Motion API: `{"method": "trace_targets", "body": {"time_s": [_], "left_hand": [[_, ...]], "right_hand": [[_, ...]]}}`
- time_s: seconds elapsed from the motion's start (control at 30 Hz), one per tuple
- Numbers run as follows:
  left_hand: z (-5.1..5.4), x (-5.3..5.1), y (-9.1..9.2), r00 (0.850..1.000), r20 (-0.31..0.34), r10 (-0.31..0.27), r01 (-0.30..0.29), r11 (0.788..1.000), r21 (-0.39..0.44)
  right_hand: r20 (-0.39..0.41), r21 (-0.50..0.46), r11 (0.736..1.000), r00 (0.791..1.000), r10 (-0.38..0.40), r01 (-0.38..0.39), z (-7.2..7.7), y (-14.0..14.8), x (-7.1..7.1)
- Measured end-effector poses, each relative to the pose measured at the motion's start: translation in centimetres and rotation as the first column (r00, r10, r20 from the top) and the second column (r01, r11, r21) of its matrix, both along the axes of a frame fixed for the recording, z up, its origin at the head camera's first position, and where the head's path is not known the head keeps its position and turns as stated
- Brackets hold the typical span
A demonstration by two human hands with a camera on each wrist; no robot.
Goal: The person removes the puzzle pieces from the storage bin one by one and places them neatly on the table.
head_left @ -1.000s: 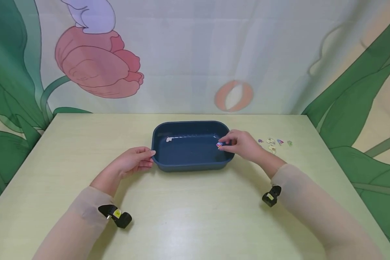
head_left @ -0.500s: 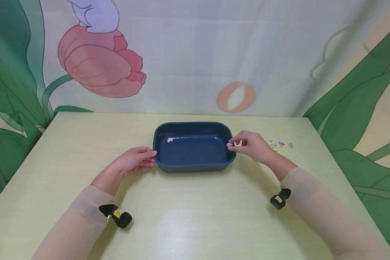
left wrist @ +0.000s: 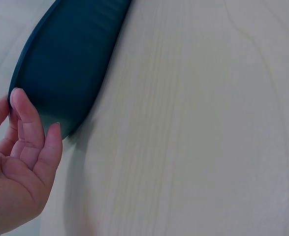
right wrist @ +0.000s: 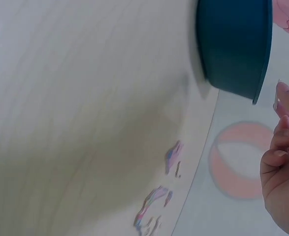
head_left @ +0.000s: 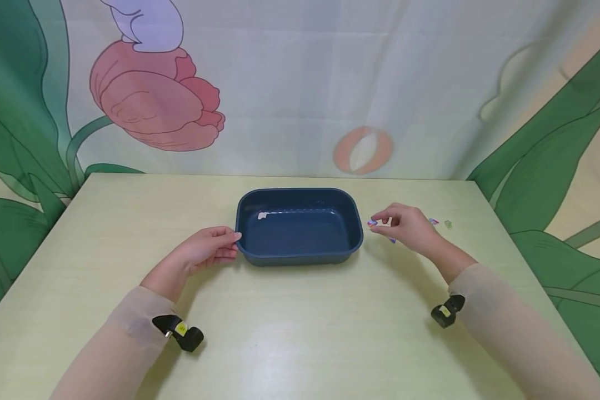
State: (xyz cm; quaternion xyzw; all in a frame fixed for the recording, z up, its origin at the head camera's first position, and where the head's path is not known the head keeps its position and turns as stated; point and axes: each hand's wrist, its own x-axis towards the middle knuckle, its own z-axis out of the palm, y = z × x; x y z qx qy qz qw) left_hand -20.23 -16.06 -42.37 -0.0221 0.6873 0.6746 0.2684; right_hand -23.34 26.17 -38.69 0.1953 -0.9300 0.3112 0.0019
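A dark blue rectangular basin (head_left: 300, 236) with rounded corners stands at the middle of the table. My left hand (head_left: 211, 247) pinches its left rim between thumb and fingers, also visible in the left wrist view. Just off the basin's right side, my right hand (head_left: 409, 229) pinches a small, flat, colourful sticker-like piece (head_left: 372, 223) above the table. A similar purplish piece (head_left: 392, 240) shows below that hand, which hides part of the group. Inside the basin, a small pale patch (head_left: 262, 215) shows at the left; whether it is a piece or glare I cannot tell.
Further right on the table (head_left: 300, 322) lie a pink-purple piece (head_left: 433, 221) and a greenish one (head_left: 448, 224). Colourful flat pieces (right wrist: 153, 202) appear on the tabletop in the right wrist view. A printed curtain (head_left: 280, 100) hangs behind the table's far edge.
My right hand has moved right, from over the basin's right end to outside it, still pinching the small piece. My left hand stays on the rim.
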Motion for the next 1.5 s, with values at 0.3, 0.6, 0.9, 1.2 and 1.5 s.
{"method": "trace_targets", "body": {"time_s": [0.3, 0.6, 0.9, 1.2, 1.5], "left_hand": [[-0.1, -0.1, 0.0, 1.0, -0.012, -0.003, 0.003, 1.0, 0.005], [-0.2, -0.3, 0.6, 1.0, -0.011, -0.001, 0.001, 1.0, -0.004], [0.0, -0.1, 0.0, 1.0, -0.019, -0.005, 0.004, 1.0, -0.022], [0.0, -0.1, -0.1, 1.0, -0.016, -0.002, 0.001, 1.0, -0.01], [-0.1, -0.1, 0.0, 1.0, 0.001, 0.013, -0.013, 1.0, -0.003]], "right_hand": [[0.081, 0.059, 0.994, 0.992, -0.101, 0.097, -0.2, 1.9, 0.3], [0.14, 0.094, 0.984, 0.977, -0.16, 0.148, -0.7, 4.3, 0.9], [0.09, 0.113, 0.981, 0.982, -0.168, 0.158, -1.2, 6.4, 0.5], [0.12, 0.132, 0.972, 0.97, -0.212, 0.197, -1.4, 8.0, 0.6], [0.137, 0.146, 0.957, 0.953, -0.271, 0.251, -2.7, 10.8, 0.3]]}}
